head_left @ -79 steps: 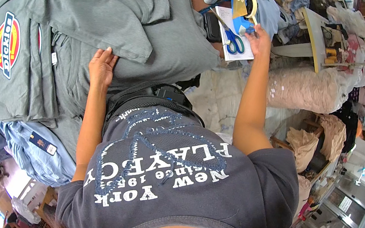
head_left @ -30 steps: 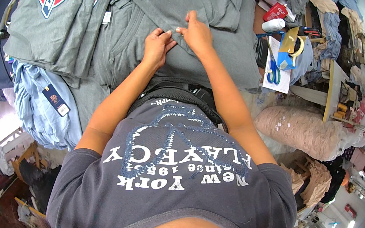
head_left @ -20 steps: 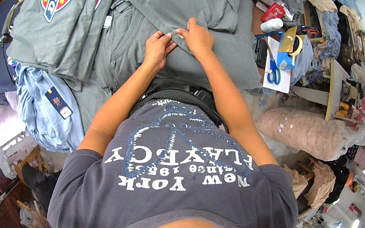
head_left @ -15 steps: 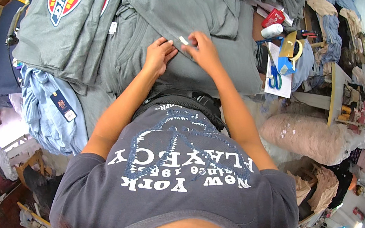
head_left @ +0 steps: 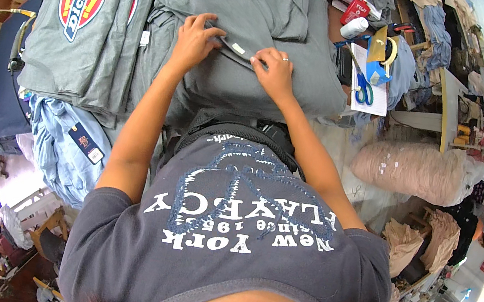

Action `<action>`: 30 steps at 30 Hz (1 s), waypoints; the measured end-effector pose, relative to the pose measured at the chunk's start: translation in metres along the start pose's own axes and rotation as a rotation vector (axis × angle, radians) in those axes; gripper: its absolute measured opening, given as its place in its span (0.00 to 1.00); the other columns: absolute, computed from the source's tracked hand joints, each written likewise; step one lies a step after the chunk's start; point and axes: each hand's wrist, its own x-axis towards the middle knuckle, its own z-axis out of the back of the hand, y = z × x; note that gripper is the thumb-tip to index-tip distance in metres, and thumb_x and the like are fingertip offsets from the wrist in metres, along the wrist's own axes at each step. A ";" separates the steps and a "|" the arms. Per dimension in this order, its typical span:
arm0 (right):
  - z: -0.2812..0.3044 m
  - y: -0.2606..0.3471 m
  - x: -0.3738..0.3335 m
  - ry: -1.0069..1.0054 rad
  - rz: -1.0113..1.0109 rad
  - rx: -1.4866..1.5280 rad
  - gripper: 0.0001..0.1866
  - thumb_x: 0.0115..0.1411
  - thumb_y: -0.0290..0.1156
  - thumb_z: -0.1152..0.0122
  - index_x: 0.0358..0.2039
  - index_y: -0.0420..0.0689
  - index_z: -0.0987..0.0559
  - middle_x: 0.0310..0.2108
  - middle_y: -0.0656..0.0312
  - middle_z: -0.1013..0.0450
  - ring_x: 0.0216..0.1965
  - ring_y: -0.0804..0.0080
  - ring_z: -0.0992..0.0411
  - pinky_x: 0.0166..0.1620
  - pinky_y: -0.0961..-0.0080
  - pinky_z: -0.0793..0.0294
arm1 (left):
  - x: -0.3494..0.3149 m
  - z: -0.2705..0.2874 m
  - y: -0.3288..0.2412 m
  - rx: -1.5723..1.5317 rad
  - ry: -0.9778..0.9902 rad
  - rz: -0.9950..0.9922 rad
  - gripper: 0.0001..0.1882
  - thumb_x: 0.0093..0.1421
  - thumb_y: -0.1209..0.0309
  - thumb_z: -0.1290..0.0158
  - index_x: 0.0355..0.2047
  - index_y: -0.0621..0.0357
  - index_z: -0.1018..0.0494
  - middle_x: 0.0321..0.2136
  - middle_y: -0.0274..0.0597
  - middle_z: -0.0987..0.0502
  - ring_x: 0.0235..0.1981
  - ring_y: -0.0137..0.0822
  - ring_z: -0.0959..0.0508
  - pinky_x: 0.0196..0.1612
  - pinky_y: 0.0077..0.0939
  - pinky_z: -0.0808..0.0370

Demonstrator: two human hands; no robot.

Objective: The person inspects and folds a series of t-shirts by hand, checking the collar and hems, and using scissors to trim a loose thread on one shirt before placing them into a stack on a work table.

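A grey T-shirt lies on a pile of the same grey garments in front of me. A small white label sits on its hem-like edge, between my hands. To the left of the label, my left hand rests on the cloth with curved fingers spread apart. At the right, my right hand pinches the cloth edge between thumb and fingers, and a ring shows on one finger. Further left lies a folded grey T-shirt with a large red, yellow and blue printed emblem.
Right of the pile lie blue-handled scissors, a paper pad, a blue tape dispenser, a white bottle and a red box. Light blue garments with a dark tag hang at the left. A wrapped beige bundle is at the right.
My left hand has moved left and up, and its fingers have spread. My right hand has lowered onto the cloth edge and pinches it. The label now shows fully between them.
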 end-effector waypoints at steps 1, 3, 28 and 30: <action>-0.001 -0.001 0.002 -0.024 -0.049 0.081 0.09 0.48 0.37 0.44 0.24 0.46 0.25 0.31 0.65 0.28 0.38 0.61 0.34 0.40 0.65 0.38 | 0.005 -0.003 0.004 0.022 -0.006 0.014 0.09 0.44 0.65 0.44 0.29 0.49 0.24 0.43 0.35 0.32 0.43 0.41 0.35 0.44 0.35 0.36; 0.004 0.002 0.005 -0.056 -0.153 0.151 0.08 0.48 0.36 0.45 0.22 0.45 0.24 0.27 0.62 0.28 0.33 0.59 0.33 0.37 0.65 0.36 | 0.013 -0.007 0.009 0.016 0.006 0.063 0.09 0.46 0.63 0.45 0.28 0.49 0.24 0.42 0.33 0.32 0.43 0.41 0.35 0.43 0.35 0.36; 0.133 0.027 -0.039 0.863 -0.069 0.543 0.07 0.48 0.24 0.47 0.29 0.39 0.25 0.26 0.62 0.29 0.30 0.74 0.32 0.34 0.77 0.35 | -0.037 0.105 0.016 -0.519 1.121 0.054 0.12 0.41 0.70 0.45 0.30 0.55 0.27 0.17 0.40 0.26 0.21 0.38 0.25 0.26 0.27 0.30; 0.144 0.024 -0.037 0.996 -0.214 0.654 0.10 0.51 0.29 0.45 0.34 0.40 0.25 0.26 0.63 0.29 0.30 0.79 0.33 0.33 0.80 0.35 | -0.027 0.105 0.016 -0.543 1.078 0.063 0.12 0.43 0.73 0.46 0.31 0.57 0.28 0.20 0.38 0.25 0.24 0.33 0.25 0.28 0.25 0.31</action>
